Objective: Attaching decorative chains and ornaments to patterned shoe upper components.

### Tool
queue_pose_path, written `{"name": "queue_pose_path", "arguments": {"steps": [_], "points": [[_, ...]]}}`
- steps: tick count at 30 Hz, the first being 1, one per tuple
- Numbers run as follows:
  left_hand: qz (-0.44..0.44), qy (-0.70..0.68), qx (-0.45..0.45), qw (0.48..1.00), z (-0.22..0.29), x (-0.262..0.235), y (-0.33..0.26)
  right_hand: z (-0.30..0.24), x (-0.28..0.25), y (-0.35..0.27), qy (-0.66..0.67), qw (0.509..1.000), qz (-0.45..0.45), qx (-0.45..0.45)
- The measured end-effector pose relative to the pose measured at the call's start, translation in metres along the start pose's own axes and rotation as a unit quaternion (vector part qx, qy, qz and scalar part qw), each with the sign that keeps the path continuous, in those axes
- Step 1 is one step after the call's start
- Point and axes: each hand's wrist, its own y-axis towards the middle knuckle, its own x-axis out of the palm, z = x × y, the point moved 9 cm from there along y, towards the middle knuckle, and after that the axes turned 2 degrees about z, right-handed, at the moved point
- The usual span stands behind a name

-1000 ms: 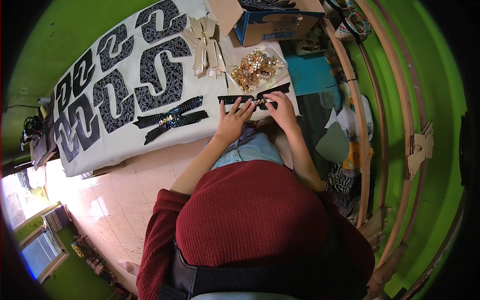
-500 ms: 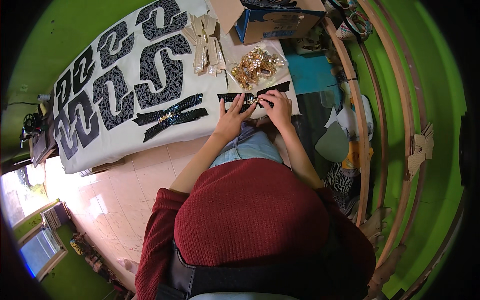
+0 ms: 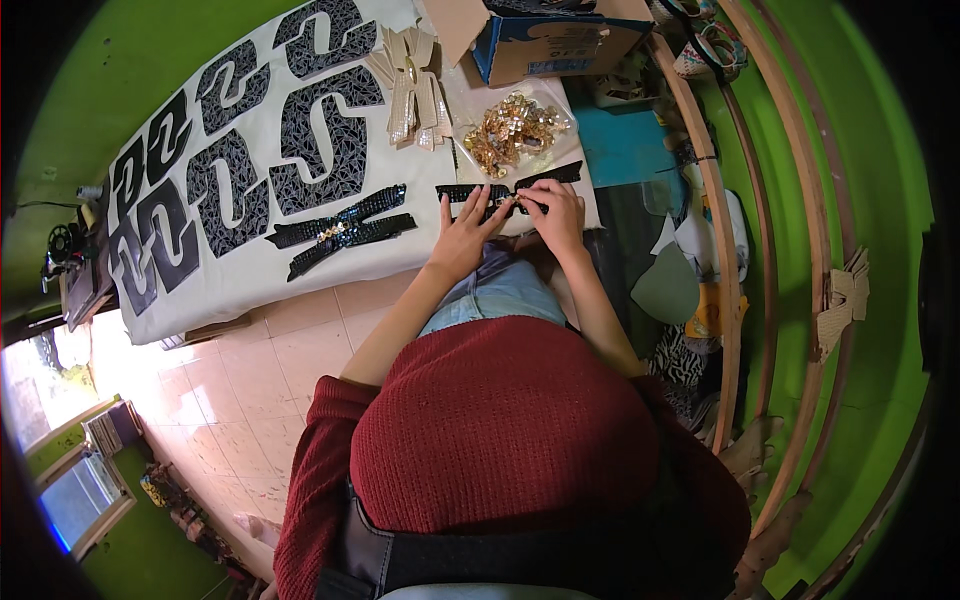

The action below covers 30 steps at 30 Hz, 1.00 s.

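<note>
A black sequined cross-strap piece lies near the front edge of the white-covered table. My left hand rests flat on its left part, fingers spread. Over its middle, the fingertips of my right hand are pinched on a small gold ornament, partly covered by the fingers. To the left lies a second black sequined cross-strap piece, which has a row of gold ornaments across its centre. Just beyond my hands, a clear plastic bag holds a heap of gold ornaments.
Black-and-grey patterned S-shaped pieces lie in rows on the left. Beyond the bag stands an open cardboard box, with beige strap pieces to its left. Wooden rack rails rise on my right.
Both hands stay in nearly the same place on the strap piece. My right fingertips have shifted very slightly at the gold ornament.
</note>
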Motion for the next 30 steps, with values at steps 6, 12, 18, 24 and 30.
{"name": "queue_pose_path", "arguments": {"steps": [6,12,18,24,30], "points": [[-0.01,0.028,-0.008,1.0,0.001,0.001,0.0,0.0,0.0,0.0,0.011,1.0,-0.001,0.007],[-0.004,0.019,-0.012,1.0,0.002,-0.001,0.001,0.01,-0.008,0.001,0.128,0.992,0.011,0.0],[-0.009,0.032,-0.008,0.999,0.001,-0.001,0.001,0.024,-0.007,0.001,0.219,0.974,-0.039,0.052],[-0.009,0.033,-0.004,0.999,0.002,0.0,0.0,0.011,-0.004,0.001,0.122,0.992,-0.004,-0.022],[-0.018,0.03,-0.01,0.999,0.002,0.001,0.0,0.014,-0.003,0.002,0.11,0.994,0.004,-0.003]]}}
